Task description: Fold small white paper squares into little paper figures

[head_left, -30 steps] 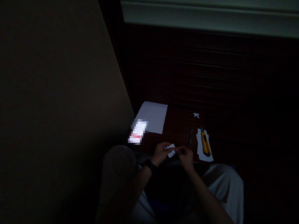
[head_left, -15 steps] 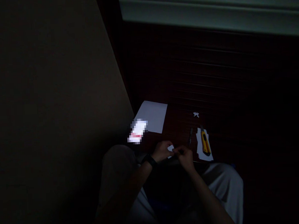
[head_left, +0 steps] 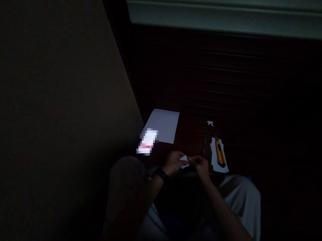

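Note:
A small piece of white paper (head_left: 183, 162) is held low over my lap, between both hands. My left hand (head_left: 175, 162), with a dark watch at its wrist, grips the paper's left part between thumb and fingers. At the paper's right edge, my right hand (head_left: 200, 165) pinches it with thumb and forefinger. Just beyond the right hand lies a dark pen (head_left: 204, 145). To the right, a yellow utility knife (head_left: 220, 153) with its blade out rests on a white paper piece with notched corners (head_left: 214, 157). The scene is dim, so folds in the held paper are hard to see.
A white sheet (head_left: 165, 125) lies at the back left, partly under a bright, pixelated phone-like screen (head_left: 147, 141). Several paper scraps (head_left: 210, 123) sit at the back right. A wall panel (head_left: 68, 85) stands close on the left; dark slats rise behind.
My right hand has shifted slightly to the right along the paper's edge, and more of the paper shows between the hands. The rest of the view has only drifted slightly left.

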The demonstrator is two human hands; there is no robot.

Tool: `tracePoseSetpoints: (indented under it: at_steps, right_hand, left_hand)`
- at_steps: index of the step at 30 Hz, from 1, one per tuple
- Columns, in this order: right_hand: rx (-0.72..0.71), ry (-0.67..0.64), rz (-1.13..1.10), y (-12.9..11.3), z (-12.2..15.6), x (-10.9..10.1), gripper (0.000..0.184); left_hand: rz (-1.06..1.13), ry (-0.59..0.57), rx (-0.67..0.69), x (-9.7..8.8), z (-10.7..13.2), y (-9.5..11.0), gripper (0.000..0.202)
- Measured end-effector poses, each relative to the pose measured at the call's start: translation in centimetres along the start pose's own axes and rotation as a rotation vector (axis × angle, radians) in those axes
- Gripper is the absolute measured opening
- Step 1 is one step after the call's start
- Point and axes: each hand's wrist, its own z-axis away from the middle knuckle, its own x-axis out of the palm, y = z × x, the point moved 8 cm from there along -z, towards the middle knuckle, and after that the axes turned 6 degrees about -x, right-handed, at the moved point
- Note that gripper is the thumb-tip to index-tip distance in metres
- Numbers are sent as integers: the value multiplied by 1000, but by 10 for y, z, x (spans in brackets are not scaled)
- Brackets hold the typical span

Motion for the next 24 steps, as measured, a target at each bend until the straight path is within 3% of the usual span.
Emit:
tracePoseSetpoints:
  at_steps: [9, 16, 24]
  right_hand:
    - [20, 25, -91, 5, -1, 4, 29]
    - [47, 23, -145, 2, -1, 4, 31]
    - [63, -33, -128, 1, 0, 7, 26]
  left_hand:
    - [98, 32, -29, -1, 5, -1, 29]
    - [340, 9, -110, 2, 8, -4, 35]
    - [304, 15, -78, 0, 8, -1, 37]
